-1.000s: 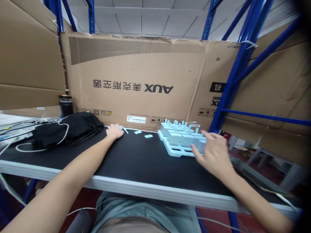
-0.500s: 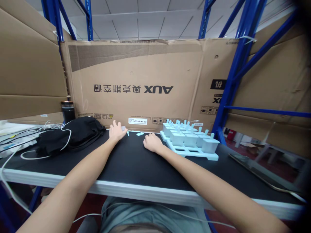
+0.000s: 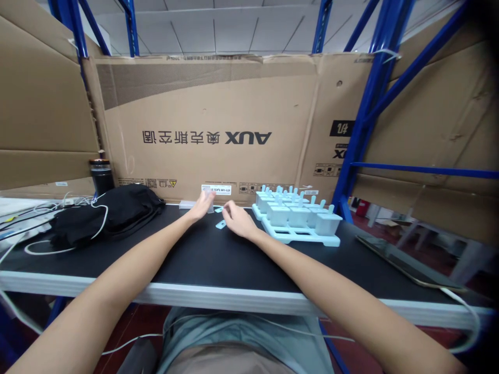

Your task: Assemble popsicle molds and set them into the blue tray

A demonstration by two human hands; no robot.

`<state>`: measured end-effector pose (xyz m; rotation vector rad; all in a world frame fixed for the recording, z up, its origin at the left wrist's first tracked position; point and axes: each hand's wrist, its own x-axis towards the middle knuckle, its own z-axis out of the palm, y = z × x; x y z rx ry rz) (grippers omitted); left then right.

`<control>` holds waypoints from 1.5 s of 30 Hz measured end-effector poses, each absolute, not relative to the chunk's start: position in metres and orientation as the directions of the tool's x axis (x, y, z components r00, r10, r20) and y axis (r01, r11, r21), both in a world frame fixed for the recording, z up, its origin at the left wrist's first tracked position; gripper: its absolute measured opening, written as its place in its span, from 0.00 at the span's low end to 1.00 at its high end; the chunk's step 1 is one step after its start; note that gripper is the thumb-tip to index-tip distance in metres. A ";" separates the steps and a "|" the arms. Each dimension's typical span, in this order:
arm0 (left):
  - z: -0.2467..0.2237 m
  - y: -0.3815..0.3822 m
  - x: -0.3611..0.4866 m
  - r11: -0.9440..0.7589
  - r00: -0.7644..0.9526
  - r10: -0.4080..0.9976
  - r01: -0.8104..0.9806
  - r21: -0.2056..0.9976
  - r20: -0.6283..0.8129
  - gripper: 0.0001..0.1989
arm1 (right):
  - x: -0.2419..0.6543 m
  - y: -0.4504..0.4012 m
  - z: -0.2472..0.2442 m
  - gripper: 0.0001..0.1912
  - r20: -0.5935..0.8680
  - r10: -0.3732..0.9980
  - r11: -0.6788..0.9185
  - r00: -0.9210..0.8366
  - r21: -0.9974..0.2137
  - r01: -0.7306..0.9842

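Note:
Near the back of the black table [image 3: 187, 259], my left hand [image 3: 201, 205] has its thumb and fingers closed on a small clear piece [image 3: 211, 208], partly covered by the hand. My right hand [image 3: 237, 218] is just to its right, fingers curled and bent down; whether they pinch anything is too small to tell. Between the hands lie two small light blue flat pieces, one [image 3: 221, 224] nearer me and one [image 3: 219, 210] farther back. To the right of my right hand stands a light blue popsicle mold set [image 3: 298, 215] with several sticks upright in its cups.
A black bag [image 3: 130, 208], white cables [image 3: 47, 251] and a dark bottle [image 3: 102, 177] are at the left. A tablet-like device [image 3: 401, 262] lies at the right edge. Cardboard [image 3: 210, 109] and a blue frame [image 3: 370, 109] close off the back.
My left hand has moved right, uncovering a white strip at the back edge. My right hand has shifted slightly left, to the blue pieces. The whole view has shifted slightly.

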<state>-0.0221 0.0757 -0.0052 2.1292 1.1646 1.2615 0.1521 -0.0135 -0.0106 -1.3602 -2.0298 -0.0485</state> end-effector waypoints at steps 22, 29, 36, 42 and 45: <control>-0.011 0.075 -0.023 -0.739 0.775 0.575 0.354 0.573 0.263 0.23 | 0.173 -0.012 0.007 0.26 0.549 0.798 0.489 -0.249 -0.347 0.800; -0.010 0.072 -0.022 -0.728 0.769 0.602 0.419 0.543 0.214 0.19 | 0.174 -0.011 0.001 0.28 0.524 0.788 0.539 -0.322 -0.338 0.771; -0.010 0.069 -0.025 -0.657 0.773 0.602 0.339 0.674 0.198 0.17 | 0.170 -0.013 -0.003 0.27 0.511 0.791 0.529 -0.337 -0.294 0.796; -0.014 0.073 -0.025 -0.622 0.765 0.609 0.294 0.726 0.211 0.19 | 0.169 -0.020 0.003 0.27 0.458 0.821 0.451 -0.340 -0.156 0.879; -0.014 0.073 -0.025 -0.624 0.771 0.599 0.281 0.729 0.216 0.19 | 0.166 -0.023 0.004 0.28 0.435 0.842 0.398 -0.320 -0.100 0.912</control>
